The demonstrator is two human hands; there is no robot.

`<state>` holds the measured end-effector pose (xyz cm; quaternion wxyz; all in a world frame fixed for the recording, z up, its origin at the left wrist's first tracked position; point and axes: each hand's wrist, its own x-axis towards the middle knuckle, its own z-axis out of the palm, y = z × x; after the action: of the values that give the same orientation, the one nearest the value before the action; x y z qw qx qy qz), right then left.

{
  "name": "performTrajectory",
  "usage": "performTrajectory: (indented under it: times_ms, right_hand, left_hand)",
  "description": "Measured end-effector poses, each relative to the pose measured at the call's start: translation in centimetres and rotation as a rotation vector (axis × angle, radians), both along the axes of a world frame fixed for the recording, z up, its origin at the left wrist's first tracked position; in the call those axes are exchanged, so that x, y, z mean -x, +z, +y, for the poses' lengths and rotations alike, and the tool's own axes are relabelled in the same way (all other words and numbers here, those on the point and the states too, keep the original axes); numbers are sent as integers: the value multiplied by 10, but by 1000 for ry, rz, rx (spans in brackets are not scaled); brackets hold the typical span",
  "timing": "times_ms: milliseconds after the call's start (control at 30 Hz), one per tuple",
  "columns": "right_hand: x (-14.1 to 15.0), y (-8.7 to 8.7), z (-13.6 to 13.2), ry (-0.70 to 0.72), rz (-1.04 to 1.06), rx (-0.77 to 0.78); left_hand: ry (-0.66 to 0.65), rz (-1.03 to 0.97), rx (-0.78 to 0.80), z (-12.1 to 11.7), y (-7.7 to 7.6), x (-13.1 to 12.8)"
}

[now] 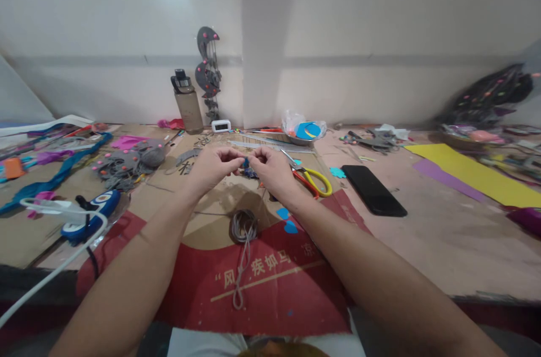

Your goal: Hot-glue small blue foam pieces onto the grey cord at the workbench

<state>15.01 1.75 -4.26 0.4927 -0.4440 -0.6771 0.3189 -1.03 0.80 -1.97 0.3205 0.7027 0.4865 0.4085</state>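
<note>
My left hand (pixel 214 170) and my right hand (pixel 273 170) meet above the middle of the cardboard, fingertips pinched together. Between them is a small blue piece (pixel 245 163), mostly hidden by the fingers, so its shape and exact kind do not show. A dark bluish bit (pixel 251 173) lies just below the fingertips, too small to make out. Scissors (pixel 320 181) with yellow and red handles rest right beside my right hand. Nearer to me, between my forearms, lies a coiled grey cord (pixel 244 226) with a looped end. Blue cut-out scraps (pixel 290 226) lie by my right forearm.
A black phone (pixel 372 189) and yellow sheet (pixel 473 174) lie to the right. Behind stand a bottle (pixel 189 106), a small white digital clock (pixel 221 126) and a bowl (pixel 302 139) of blue pieces. A power strip (pixel 95 216) with white cable and grey pinned pieces (pixel 131 163) are left.
</note>
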Motion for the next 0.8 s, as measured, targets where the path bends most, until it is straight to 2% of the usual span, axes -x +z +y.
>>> performTrajectory:
  times_ms: [100,233,333,433,533,633,733,800]
  right_hand:
    - [1,0,-1,12,-15,-15]
    - [5,-3,-2,34,-9,-21]
    - [9,-6,-4,122,-35,-25]
    - [13,-3,-10,212,-42,-6]
    - [16,6,-21,250,4,10]
    - [18,18,-40,314,16,-55]
    - [21,30,-68,419,-92,-235]
    - [23,36,-89,544,-279,-433]
  left_hand:
    - [57,106,-97,1,-3,0]
    - [204,149,-272,5,-5,4]
    - [352,166,-411,10,-6,13]
    - [482,161,-469,18,-6,27]
    - [589,0,-408,28,-8,40]
    - [622,-292,-257,38,-12,49]
    - [588,-583,-118,44,-14,52]
    - [551,-718,-48,45,-12,53]
